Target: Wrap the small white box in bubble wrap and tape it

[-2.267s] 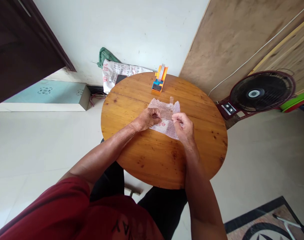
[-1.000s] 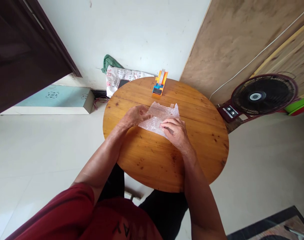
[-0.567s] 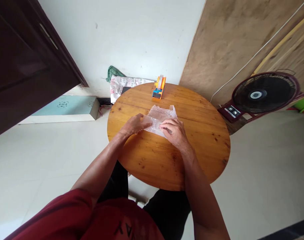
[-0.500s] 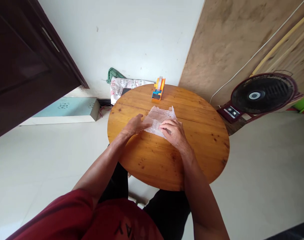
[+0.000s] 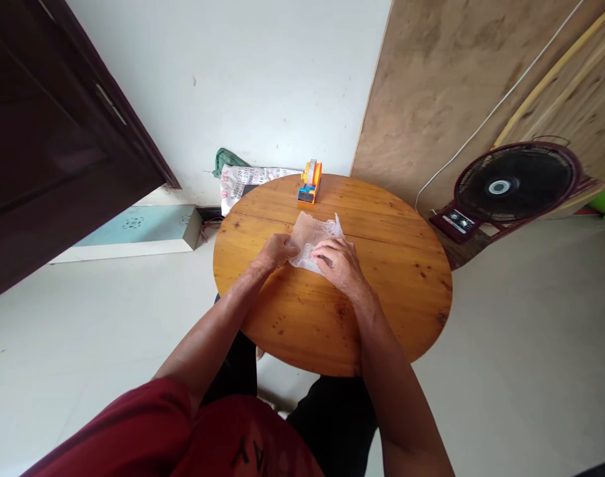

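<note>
Bubble wrap (image 5: 313,229) lies at frame centre on the table (image 5: 302,324). Left hand (image 5: 277,250): clamped on its left edge. Right hand (image 5: 338,262): curled over its lower right; grip cannot be confirmed. Progress (judged): near side appears folded over; fastening appears outstanding. Tape dispenser (image 5: 309,189), upper centre: standing apart, untouched.
</note>
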`<action>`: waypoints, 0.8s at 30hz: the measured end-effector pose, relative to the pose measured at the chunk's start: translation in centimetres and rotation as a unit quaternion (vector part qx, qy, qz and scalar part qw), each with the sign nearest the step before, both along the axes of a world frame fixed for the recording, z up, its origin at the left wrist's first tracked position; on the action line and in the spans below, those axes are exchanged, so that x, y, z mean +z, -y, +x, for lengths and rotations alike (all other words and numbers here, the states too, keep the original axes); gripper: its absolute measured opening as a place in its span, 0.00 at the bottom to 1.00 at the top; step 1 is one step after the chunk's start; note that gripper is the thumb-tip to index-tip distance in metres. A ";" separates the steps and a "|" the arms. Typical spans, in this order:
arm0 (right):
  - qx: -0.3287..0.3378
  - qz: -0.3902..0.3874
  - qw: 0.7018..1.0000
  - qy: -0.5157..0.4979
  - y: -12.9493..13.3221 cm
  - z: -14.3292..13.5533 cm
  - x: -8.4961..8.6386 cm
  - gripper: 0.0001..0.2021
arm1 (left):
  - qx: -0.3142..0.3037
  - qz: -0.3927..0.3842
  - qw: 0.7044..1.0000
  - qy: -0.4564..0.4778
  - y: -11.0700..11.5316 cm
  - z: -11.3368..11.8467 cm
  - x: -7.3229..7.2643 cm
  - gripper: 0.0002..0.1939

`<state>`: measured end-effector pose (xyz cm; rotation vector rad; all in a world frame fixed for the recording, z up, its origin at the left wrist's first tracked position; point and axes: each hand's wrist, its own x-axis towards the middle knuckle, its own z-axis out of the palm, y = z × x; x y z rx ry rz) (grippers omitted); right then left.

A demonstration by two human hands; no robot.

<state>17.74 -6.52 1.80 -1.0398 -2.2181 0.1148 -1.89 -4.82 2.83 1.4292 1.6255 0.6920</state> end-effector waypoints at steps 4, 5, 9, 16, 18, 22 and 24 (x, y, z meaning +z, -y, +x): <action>-0.002 -0.001 1.000 0.004 0.1 0.0 0.1 0.07 | 0.018 0.044 0.999 -0.001 0.0 0.9 0.0 0.03; -0.003 0.001 1.000 0.005 0.1 0.0 0.2 0.07 | 0.020 0.056 0.998 0.000 0.0 1.1 0.0 0.03; -0.004 -0.004 1.000 0.011 0.2 0.0 0.1 0.07 | 0.017 0.093 0.996 0.002 0.0 1.8 0.2 0.04; -0.006 -0.012 1.000 0.019 0.1 0.1 0.3 0.06 | -0.018 0.134 0.991 -0.023 0.6 2.8 1.1 0.06; -0.002 -0.020 1.000 0.017 0.1 0.1 0.5 0.06 | -0.046 0.141 0.988 -0.032 1.0 2.7 1.5 0.08; 0.000 -0.050 0.999 -0.001 0.0 0.1 0.6 0.05 | -0.141 0.095 0.985 0.001 1.1 1.5 2.2 0.12; 0.003 -0.065 0.998 -0.010 -0.1 0.1 0.5 0.06 | -0.187 0.043 0.981 0.040 0.8 0.6 2.3 0.14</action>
